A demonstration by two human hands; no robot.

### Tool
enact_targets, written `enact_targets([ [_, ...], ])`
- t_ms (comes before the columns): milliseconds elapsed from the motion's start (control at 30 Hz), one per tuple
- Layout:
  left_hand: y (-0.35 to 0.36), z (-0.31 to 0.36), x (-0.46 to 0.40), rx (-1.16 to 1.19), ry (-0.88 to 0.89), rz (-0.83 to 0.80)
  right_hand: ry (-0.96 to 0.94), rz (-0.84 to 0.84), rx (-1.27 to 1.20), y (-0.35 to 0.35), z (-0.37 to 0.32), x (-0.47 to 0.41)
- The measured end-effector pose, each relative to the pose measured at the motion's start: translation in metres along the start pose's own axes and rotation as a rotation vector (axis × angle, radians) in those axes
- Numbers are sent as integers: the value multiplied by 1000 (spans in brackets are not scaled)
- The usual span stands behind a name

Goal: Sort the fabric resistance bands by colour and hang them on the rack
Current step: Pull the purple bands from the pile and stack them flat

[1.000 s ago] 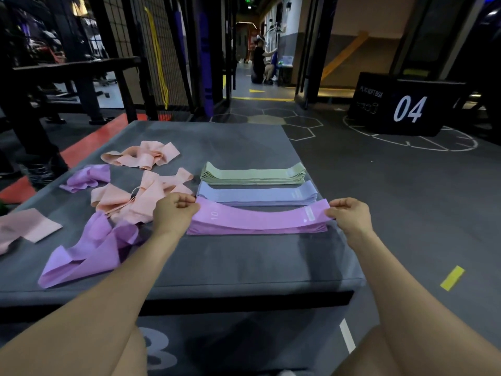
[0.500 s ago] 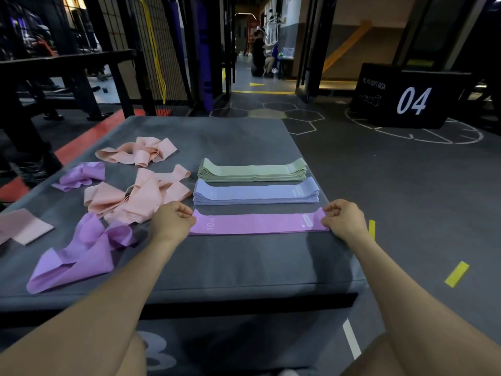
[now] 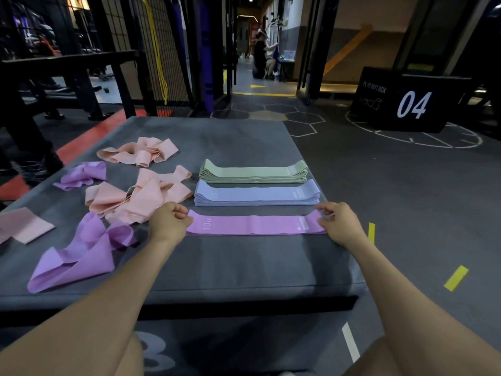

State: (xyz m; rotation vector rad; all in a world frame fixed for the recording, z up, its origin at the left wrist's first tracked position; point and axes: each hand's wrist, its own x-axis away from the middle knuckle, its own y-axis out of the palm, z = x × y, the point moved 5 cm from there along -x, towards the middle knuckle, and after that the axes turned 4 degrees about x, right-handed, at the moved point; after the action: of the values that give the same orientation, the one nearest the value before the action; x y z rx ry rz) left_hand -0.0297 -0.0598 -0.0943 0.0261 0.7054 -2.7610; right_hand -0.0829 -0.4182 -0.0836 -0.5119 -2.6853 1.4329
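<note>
Laying the pink band (image 3: 256, 225) flat: a second ago it bowed up between my hands, now it lies smooth on the counter (image 3: 217, 261), starting a third pile. Left fingers (image 3: 180, 213) pinch its nine-o'clock end, right fingers (image 3: 324, 213) its three-o'clock end. At twelve o'clock sit the blue stack (image 3: 256, 195), then the green stack (image 3: 253, 172).

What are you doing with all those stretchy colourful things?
A person is sorting fabric exercise bands by colour on a grey padded box. The left hand and right hand each pinch an end of one pink-purple band, laid flat. Behind it sit a tidy blue stack and a green stack. Loose peach bands and purple bands lie unsorted on the left. Nothing is hung up yet.
</note>
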Motion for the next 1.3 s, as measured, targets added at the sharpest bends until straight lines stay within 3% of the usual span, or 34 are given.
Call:
enact_targets([
  [167,0,-1,-2,0,14,2,34,19,23,1,4,-4],
  [300,0,-2,-3,35,29,0,-218,71,93,-3,-40,3],
  [400,1,-2,-2,57,53,-13,-450,-171,133,24,-82,15],
  [500,3,0,3,81,75,-29,-549,-331,267,53,-101,20],
  [1033,2,-9,-2,132,60,-50,-485,-385,237,66,-98,10],
  [1300,-31,-1,4,84,143,50,-586,-269,121,73,-162,21],
])
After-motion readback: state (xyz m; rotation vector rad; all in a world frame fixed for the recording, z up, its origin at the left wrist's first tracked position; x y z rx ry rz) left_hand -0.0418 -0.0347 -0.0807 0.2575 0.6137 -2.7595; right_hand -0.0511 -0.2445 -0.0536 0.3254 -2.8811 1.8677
